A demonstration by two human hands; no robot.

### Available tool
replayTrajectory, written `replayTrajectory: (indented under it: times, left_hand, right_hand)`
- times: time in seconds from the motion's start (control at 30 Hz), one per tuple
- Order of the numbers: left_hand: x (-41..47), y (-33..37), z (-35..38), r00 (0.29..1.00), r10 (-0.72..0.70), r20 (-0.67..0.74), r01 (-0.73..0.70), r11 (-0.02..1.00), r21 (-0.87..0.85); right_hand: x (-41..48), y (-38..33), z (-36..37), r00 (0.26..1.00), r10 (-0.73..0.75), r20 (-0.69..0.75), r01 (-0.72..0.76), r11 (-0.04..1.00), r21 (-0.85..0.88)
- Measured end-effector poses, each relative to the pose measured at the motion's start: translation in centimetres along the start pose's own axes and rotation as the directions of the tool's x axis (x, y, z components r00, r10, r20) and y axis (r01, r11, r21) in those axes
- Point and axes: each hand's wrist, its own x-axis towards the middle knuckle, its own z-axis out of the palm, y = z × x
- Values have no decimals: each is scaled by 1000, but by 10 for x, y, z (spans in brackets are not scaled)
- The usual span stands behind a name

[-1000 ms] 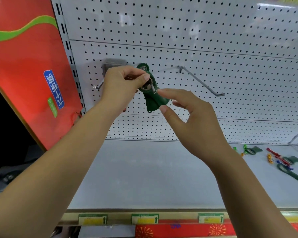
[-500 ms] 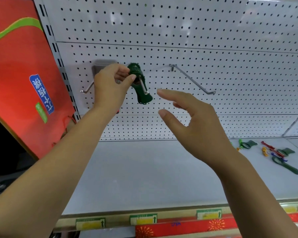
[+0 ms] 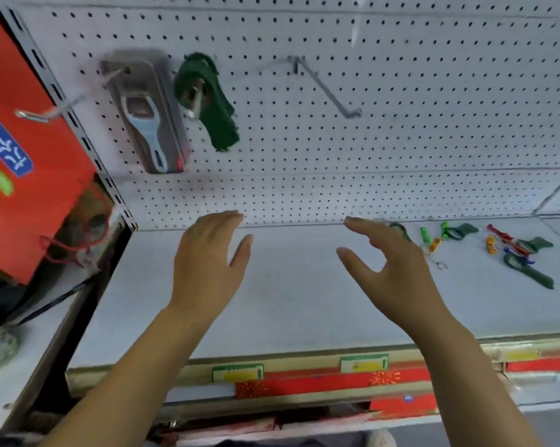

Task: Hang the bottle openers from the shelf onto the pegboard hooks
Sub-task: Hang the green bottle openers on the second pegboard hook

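A dark green plastic bottle opener (image 3: 219,114) is hanging from a thin metal hook (image 3: 196,103) on the white perforated pegboard (image 3: 401,140), and it is not being touched by anything. Almost straight below this hung opener, the left hand (image 3: 207,262) is being held over the white shelf (image 3: 288,301). Its fingers (image 3: 220,221) are straight and close together, and nothing is being gripped. Below and to the right of the hung opener, the right hand (image 3: 391,272) is being held spread, with thumb and fingers (image 3: 365,225) loosely curved and wide apart, also empty.

Just left of the hung opener, a grey packaged opener (image 3: 149,121) is being carried by another hook. To its right, a bare angled wire hook (image 3: 328,88) is jutting out. Well to the lower right of the hung opener, the loose openers (image 3: 527,272) are lying on the shelf, dark green and red among smaller bright pieces. The nearest is partly hidden behind the right fingers.

One hanging appears finished, and the step in hand is judged to be the fetching of the next opener. For that, the right hand would need to be taken to the loose openers and one pinched. Its hanging end would then be lined up with a hook's upturned tip.
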Motion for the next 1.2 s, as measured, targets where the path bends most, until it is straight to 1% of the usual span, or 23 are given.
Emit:
replayTrajectory:
  times: [0.17,0.3,0.4,0.5,0.57,0.63,0.73,0.83,0.9,0.97,1.0,1.13,1.2]
  left_hand:
    - [-32,64,56,982,-3,187,13,999,-51]
    - [-37,110,106,946,45,322,-39,999,-26]
    - [-31,149,146,924,50,380,-44,999,-23]
    - [-29,189,188,903,61,426,-44,998,-49]
    - [-28,212,215,893,63,445,-37,997,-67]
    - [-26,229,241,876,64,479,-39,997,-60]
    - [-21,246,273,826,62,560,-72,997,-4]
    - [-11,256,295,787,15,617,-57,997,49]
    - [1,259,307,768,-12,640,-48,996,77]
    - [17,259,320,760,-30,649,-44,994,97]
    - [26,259,326,758,-39,651,-39,994,105]
    - [49,255,354,746,-62,663,-30,992,126]
    - [52,251,362,732,-82,677,-24,989,146]
  right_hand:
    - [-12,89,-28,990,121,79,-109,984,-139]
    - [-20,171,-62,964,243,111,-211,948,-237]
    - [-27,238,-95,945,322,48,-298,915,-272]
    - [-34,295,-128,901,433,-24,-422,861,-285]
    - [-36,325,-148,867,496,-45,-487,825,-285]
    - [-33,352,-165,845,533,-34,-521,808,-275]
    - [-23,384,-185,835,550,-34,-540,804,-247]
    - [-9,407,-195,832,545,-104,-554,805,-213]
    - [1,419,-196,823,553,-127,-568,796,-210]
    - [10,429,-194,806,581,-109,-590,778,-217]
    - [13,433,-193,808,581,-99,-587,777,-230]
    - [16,440,-189,863,498,-91,-501,817,-286]
    - [13,439,-187,866,492,-91,-497,824,-273]
